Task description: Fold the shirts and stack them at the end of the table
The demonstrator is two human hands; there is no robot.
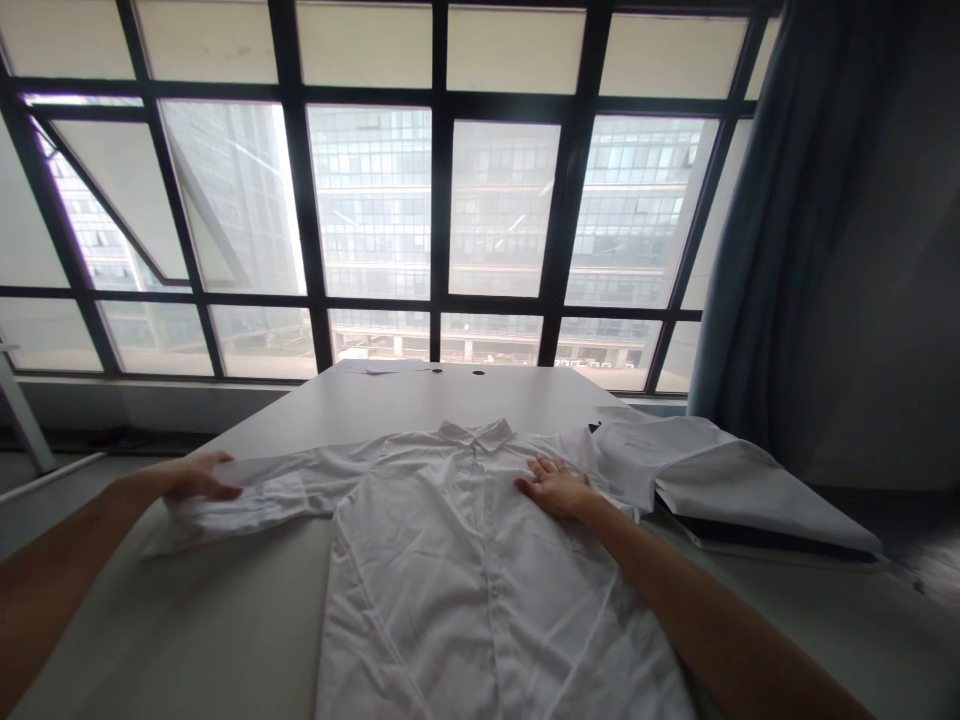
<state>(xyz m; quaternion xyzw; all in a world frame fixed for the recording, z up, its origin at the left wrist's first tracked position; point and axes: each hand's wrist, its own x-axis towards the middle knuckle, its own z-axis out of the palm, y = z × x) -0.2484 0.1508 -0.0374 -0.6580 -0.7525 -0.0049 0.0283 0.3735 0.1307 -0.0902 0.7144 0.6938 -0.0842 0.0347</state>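
A white button-up shirt (450,560) lies front side up with its collar pointing away from me. One sleeve stretches out to the left, its fabric wrinkled near the cuff. My left hand (199,477) is at the end of that sleeve, with the thumb over the cloth and the other fingers partly hidden; it appears closed on the fabric. My right hand (556,488) rests flat on the upper chest near the shoulder, fingers spread, a ring on one finger. My right forearm covers part of the shirt's right side.
The shirt lies on a white table (225,630). White folded cloth (720,470) with a dark layer beneath sits to the right. Papers (386,366) lie at the far edge near two dark round holes. Beyond are windows and a blue-grey curtain (780,250).
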